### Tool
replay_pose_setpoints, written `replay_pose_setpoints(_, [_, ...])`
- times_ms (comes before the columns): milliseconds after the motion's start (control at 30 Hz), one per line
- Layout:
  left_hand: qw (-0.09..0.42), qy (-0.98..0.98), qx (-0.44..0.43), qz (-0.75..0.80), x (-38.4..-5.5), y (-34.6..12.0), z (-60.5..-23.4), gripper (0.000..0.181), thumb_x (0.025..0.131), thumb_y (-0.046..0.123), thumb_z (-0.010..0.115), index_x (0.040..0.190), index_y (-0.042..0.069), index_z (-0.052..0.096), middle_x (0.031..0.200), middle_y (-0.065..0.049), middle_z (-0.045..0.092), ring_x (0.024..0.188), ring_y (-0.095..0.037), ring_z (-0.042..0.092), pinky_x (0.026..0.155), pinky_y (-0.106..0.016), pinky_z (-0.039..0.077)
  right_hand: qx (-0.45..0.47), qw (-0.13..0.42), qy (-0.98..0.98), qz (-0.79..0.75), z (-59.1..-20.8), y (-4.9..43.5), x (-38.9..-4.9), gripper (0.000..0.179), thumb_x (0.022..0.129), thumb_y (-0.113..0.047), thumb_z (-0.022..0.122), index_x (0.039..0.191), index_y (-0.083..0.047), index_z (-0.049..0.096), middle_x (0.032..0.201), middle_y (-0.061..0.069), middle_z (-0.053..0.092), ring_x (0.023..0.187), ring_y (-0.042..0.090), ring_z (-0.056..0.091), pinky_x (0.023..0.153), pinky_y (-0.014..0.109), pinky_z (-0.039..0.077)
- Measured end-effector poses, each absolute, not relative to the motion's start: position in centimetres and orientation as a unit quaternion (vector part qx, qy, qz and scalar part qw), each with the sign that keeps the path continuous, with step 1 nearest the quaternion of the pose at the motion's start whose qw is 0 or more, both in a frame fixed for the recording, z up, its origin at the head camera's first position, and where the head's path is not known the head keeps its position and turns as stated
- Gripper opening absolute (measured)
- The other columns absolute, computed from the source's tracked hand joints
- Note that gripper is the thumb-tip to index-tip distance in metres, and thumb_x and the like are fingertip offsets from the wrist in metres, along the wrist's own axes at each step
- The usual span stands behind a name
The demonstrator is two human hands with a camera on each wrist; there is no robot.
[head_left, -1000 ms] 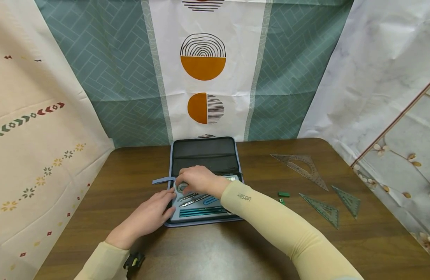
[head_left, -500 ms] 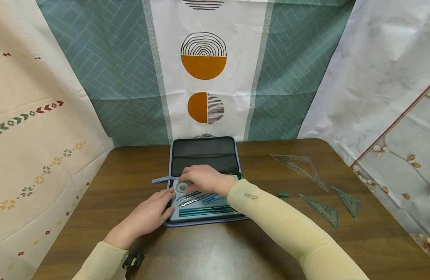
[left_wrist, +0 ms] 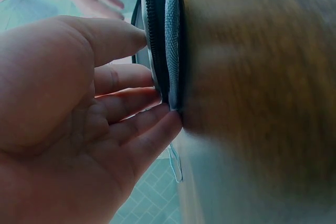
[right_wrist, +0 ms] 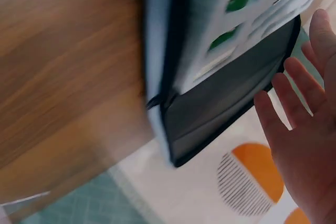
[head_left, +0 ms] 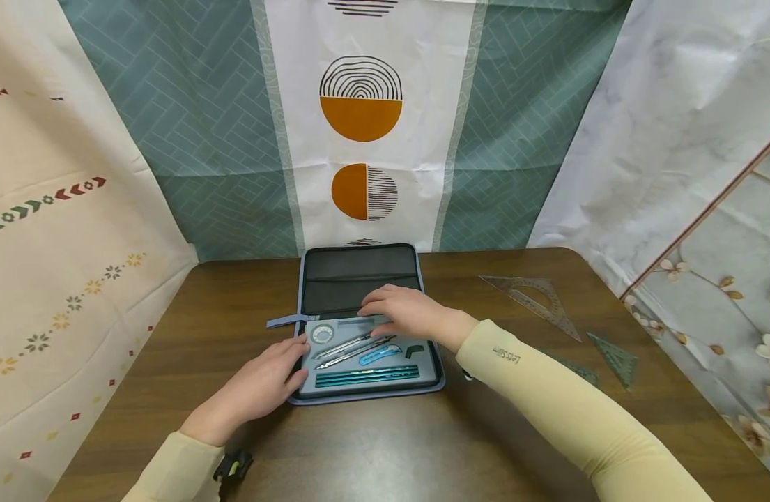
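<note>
An unzipped pencil case (head_left: 334, 275) lies on the table, its dark lid laid back. In its grey tray sit a round white roll (head_left: 322, 334), slim metal drawing tools (head_left: 343, 357), a blue cutter knife (head_left: 380, 355), green pencils (head_left: 367, 377) and a dark green piece (head_left: 414, 351). My left hand (head_left: 256, 387) rests at the case's left edge, fingertips touching the zip border (left_wrist: 172, 35) in the left wrist view. Above the tray's upper right part hovers my right hand (head_left: 416, 317); its fingers are spread and hold nothing in the right wrist view.
Right of the case lie a clear set square (head_left: 563, 319) and a green set square (head_left: 615, 359). My right sleeve (head_left: 548, 401) partly covers another green set square (head_left: 582, 373). A patterned curtain (head_left: 221, 202) hangs behind the table.
My right hand has left the white roll and moved right across the tray, uncovering the tools. My left hand stays at the case's edge. The small green block on the table is now hidden.
</note>
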State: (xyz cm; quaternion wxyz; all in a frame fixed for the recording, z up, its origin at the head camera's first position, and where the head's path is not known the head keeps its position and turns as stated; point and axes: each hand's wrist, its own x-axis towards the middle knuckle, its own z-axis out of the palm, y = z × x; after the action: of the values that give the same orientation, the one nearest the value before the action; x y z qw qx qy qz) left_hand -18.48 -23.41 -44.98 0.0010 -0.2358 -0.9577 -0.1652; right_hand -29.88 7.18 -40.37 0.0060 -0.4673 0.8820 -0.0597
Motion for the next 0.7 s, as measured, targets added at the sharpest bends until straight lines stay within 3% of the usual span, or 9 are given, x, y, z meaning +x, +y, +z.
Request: replay_pose_setpoints(700, [0.003,-0.957,-0.242,-0.163,-18.6,-23.3,-44.9,0.047,0.108,0.020,0.073,0.146,-0.006,0.064,0.162,-0.028,0.052,0.147,-0.048,0.053,0.115,-0.064,0.047,-0.428,-0.046,0.899,-0.079,-40.1,19.4,-27.6,0.050,0.095,-0.026,0.090,0.139,-0.009,0.076,0.140,0.007,0.071,0.131,0.030,0.065,0.108,0.051,0.056])
